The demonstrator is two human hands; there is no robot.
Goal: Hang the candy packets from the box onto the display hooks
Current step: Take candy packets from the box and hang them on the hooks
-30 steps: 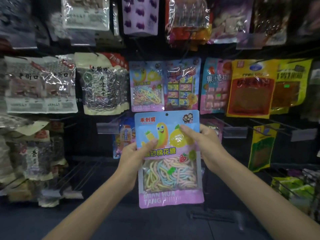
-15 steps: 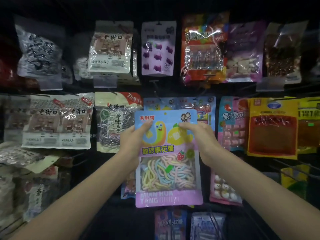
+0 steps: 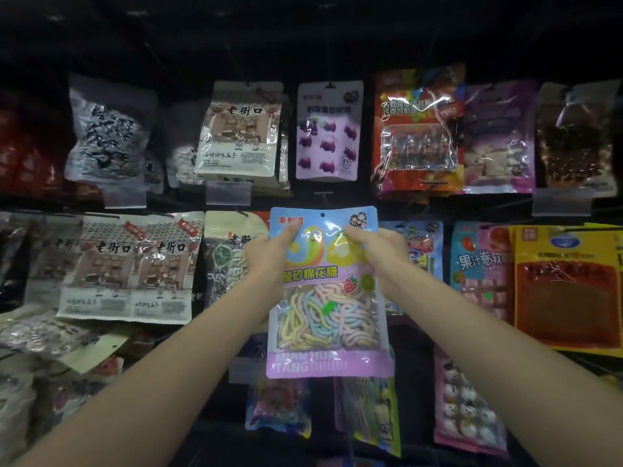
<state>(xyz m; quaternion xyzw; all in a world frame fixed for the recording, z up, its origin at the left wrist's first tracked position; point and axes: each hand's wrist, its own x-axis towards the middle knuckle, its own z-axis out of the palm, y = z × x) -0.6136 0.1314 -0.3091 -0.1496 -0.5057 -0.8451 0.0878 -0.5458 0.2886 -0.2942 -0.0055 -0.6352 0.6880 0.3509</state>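
While left hand (image 3: pixel 269 256) and right hand (image 3: pixel 382 252) pinch its top, candy packet (image 3: pixel 328 298) hangs below.

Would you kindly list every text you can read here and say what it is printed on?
"酸砂棉花糖": middle of the held candy packet.
"MIAN HUA TANG": bottom of that same packet.
"老街口": white seed packet in the top row, and the white packets lower left.
"果汁卷软": pink packet, right; cut off.
Other print is too blurred or small to read.
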